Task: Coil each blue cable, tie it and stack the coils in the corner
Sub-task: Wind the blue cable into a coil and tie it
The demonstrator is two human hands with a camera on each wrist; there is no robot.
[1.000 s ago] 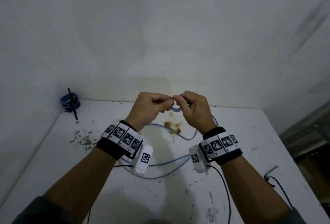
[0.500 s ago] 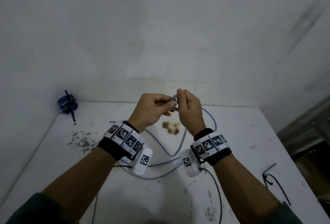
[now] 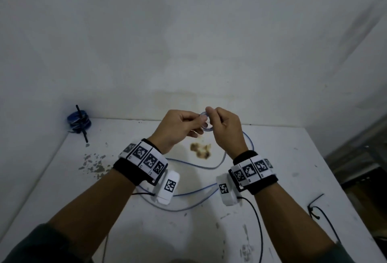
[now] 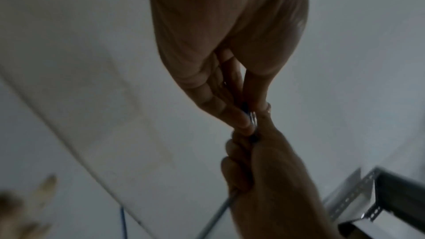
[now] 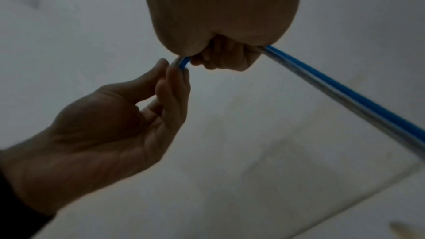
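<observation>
A: Head view, near to far. Slack blue cable (image 3: 194,191) lies in loose curves across the worktop (image 3: 282,179), under both wrists; a thin black tie (image 3: 314,206) sits at the near right edge.

B: And the hands?

A: Raised above mid-worktop. Left hand (image 3: 178,128) pinches the first small loop between thumb and fingers (image 5: 174,79); right hand (image 3: 226,130) is curled round the same cable, feeding it in. Both are clenched on it, neither one released.

B: How will it handle?

A: Light, thin, smooth jacket. It looks springy, so I judge the loop will spring open if the pinch slackens. Best hold is where the turns cross.

B: Farther back?

A: Finished coils (image 3: 79,120) stacked in the far left corner, a dark tie end sticking up.
</observation>
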